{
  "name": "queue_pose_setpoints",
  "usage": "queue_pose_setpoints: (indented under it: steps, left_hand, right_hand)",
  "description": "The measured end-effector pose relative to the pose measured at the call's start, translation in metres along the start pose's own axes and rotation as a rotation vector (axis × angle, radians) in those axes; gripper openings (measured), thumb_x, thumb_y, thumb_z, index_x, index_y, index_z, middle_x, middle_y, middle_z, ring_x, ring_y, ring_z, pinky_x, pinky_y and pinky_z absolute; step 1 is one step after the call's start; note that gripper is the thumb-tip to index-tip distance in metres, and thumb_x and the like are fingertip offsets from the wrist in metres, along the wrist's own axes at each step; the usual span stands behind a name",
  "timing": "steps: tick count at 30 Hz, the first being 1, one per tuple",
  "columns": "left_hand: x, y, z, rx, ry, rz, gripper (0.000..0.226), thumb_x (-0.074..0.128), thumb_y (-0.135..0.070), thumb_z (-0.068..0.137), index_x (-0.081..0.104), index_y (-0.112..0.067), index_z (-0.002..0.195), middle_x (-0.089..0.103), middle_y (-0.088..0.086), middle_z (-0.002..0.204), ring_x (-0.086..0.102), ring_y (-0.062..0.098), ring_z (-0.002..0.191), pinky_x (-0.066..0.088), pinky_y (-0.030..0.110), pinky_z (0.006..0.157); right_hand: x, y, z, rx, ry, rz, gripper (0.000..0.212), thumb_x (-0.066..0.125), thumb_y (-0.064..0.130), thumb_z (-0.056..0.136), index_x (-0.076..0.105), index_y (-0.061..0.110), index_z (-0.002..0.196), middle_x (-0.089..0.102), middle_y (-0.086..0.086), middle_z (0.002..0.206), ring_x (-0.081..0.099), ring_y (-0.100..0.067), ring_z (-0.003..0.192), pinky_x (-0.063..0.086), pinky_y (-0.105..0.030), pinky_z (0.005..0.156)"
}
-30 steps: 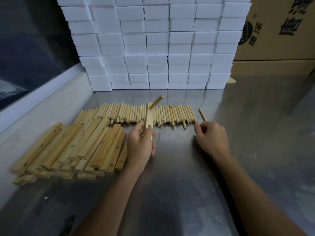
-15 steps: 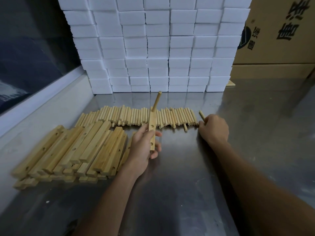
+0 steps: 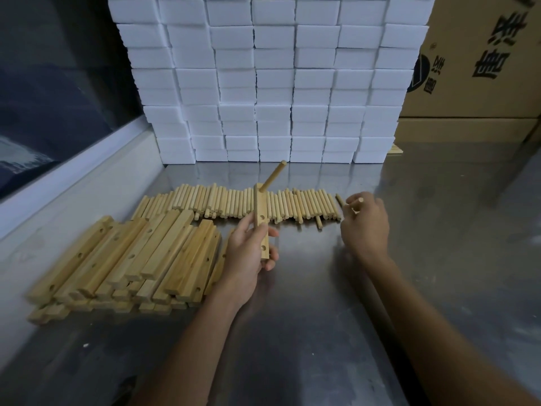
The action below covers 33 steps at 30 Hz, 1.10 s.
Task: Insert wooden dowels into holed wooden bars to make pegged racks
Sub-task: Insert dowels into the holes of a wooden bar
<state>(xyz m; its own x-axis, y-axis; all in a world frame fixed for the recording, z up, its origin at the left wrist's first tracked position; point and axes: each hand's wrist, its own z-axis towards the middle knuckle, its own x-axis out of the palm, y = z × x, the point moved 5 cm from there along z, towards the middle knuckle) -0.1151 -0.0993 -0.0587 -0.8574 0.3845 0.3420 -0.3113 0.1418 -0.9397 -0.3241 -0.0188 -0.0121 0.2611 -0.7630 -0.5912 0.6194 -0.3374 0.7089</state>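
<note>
A dull grey brushed-metal tabletop [image 3: 439, 259] fills the lower view, smudged and faintly reflecting the dim light. Against its far edge stands a tall wall of stacked white rectangular foam blocks [image 3: 272, 83], laid in even rows, with a brown cardboard carton printed with black characters [image 3: 483, 60] to the right of it. Along the left runs a pale grey ledge [image 3: 73, 183] under a dark glass window pane [image 3: 52, 83].
</note>
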Motion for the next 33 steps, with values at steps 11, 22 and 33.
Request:
queue_pose_setpoints:
  steps: [11,22,33]
  left_hand:
    - [-0.004,0.004,0.002,0.014,-0.02,-0.008,0.029,0.054,-0.015,0.099,0.059,-0.023,0.127,0.068,0.0,0.077,0.055,0.017,0.05,0.036,0.025,0.038]
    - [-0.004,0.002,0.001,-0.002,-0.044,-0.024,0.031,0.055,-0.014,0.099,0.058,-0.024,0.128,0.068,0.002,0.078,0.055,0.017,0.051,0.038,0.026,0.039]
    - [0.0,0.0,-0.003,0.013,-0.048,0.088,0.014,0.053,-0.021,0.102,0.066,-0.017,0.104,0.071,0.007,0.091,0.054,0.014,0.05,0.035,0.023,0.039]
  right_hand:
    - [0.007,0.006,-0.045,0.184,0.178,0.679,0.009,0.084,0.016,0.077,0.076,0.013,0.079,0.075,0.003,0.078,0.072,-0.013,0.08,0.056,-0.022,0.071]
    - [0.015,0.011,-0.052,-0.056,0.23,0.529,0.024,0.061,0.008,0.096,0.061,0.021,0.117,0.072,0.002,0.081,0.068,-0.008,0.073,0.055,-0.019,0.07]
    - [0.009,0.014,-0.055,-0.09,0.063,0.457,0.033,0.07,0.037,0.09,0.063,0.015,0.066,0.056,-0.002,0.054,0.049,-0.02,0.052,0.045,-0.038,0.054]
